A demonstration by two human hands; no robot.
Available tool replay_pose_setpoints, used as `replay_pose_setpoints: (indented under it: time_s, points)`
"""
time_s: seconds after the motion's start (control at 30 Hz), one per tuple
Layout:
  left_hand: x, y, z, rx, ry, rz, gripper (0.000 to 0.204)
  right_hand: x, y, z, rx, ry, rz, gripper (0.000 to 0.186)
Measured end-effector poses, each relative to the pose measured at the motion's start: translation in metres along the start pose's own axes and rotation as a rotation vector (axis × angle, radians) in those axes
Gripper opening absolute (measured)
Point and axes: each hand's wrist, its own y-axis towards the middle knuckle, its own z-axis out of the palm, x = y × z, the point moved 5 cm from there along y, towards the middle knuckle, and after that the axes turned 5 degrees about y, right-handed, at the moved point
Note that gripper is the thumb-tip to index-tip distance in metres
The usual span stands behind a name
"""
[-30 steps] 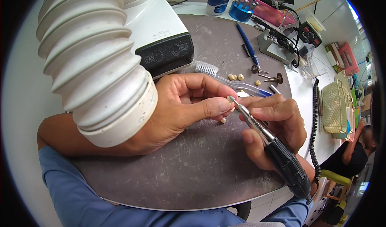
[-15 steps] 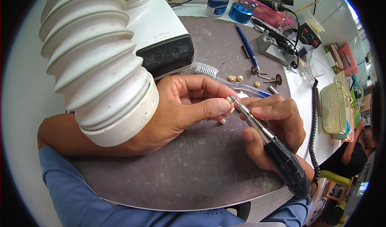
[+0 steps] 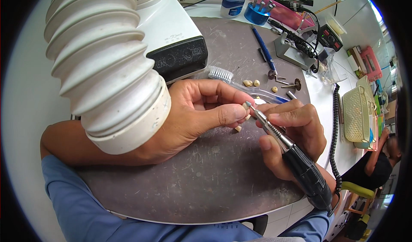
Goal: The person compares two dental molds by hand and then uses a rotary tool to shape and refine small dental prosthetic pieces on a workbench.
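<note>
My left hand (image 3: 199, 117) pinches a small cream-coloured tooth crown (image 3: 245, 106) between thumb and forefinger, above the middle of the brown work mat (image 3: 206, 182). My right hand (image 3: 302, 132) grips a black and silver rotary handpiece (image 3: 302, 169) like a pen. Its pale bluish tip meets the crown, or lies right against it. Just below the left fingertips lies a loose crown piece (image 3: 237, 129). Beyond the hands are several more, among them one crown (image 3: 247, 83) beside the toothbrush (image 3: 221, 74), whose clear handle runs behind my right fingers.
A white ribbed hose (image 3: 101, 66) hangs over my left forearm, beside a white and black box (image 3: 178, 57). Farther right lie a blue pen (image 3: 262, 47), brown wheel brushes (image 3: 295, 84) and a grey stand (image 3: 292, 51). A coiled cord (image 3: 334, 130) runs along the right; someone sits beyond.
Both hands stay in nearly the same place, with the tip still at the crown. The hose's lower end has shifted very slightly up.
</note>
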Motion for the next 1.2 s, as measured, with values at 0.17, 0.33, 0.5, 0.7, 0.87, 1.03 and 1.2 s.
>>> replay_pose_setpoints:
  time_s: [0.17,0.33,0.5,0.7,0.87,1.03,1.2]
  points:
    - [0.0004,-0.0013,-0.0005,0.005,-0.008,-0.011,0.025,-0.0015,0.0003,0.0016,-0.006,0.019,-0.034,0.029]
    - [0.0000,-0.0008,-0.0006,0.011,0.008,-0.019,0.025,-0.0010,0.0009,0.0015,-0.005,0.006,-0.052,0.028]
    - [-0.0004,-0.0028,-0.0004,0.000,0.008,-0.025,0.025,0.0030,0.0007,0.0032,0.165,-0.019,0.002,0.029]
    - [-0.0003,-0.0011,-0.0007,0.011,0.012,-0.014,0.025,0.0018,-0.0006,0.0017,0.169,-0.028,0.035,0.030]
    - [-0.0001,-0.0009,-0.0003,0.012,0.003,-0.008,0.025,0.0028,0.0004,0.0023,0.177,-0.032,0.026,0.030]
    - [0.0001,-0.0012,-0.0004,0.013,-0.001,-0.008,0.026,0.0017,-0.0012,0.0012,0.146,-0.029,0.036,0.031]
    - [0.0026,0.0030,-0.0014,0.026,-0.006,-0.006,0.026,-0.0037,-0.0010,-0.0002,-0.009,0.016,-0.021,0.029]
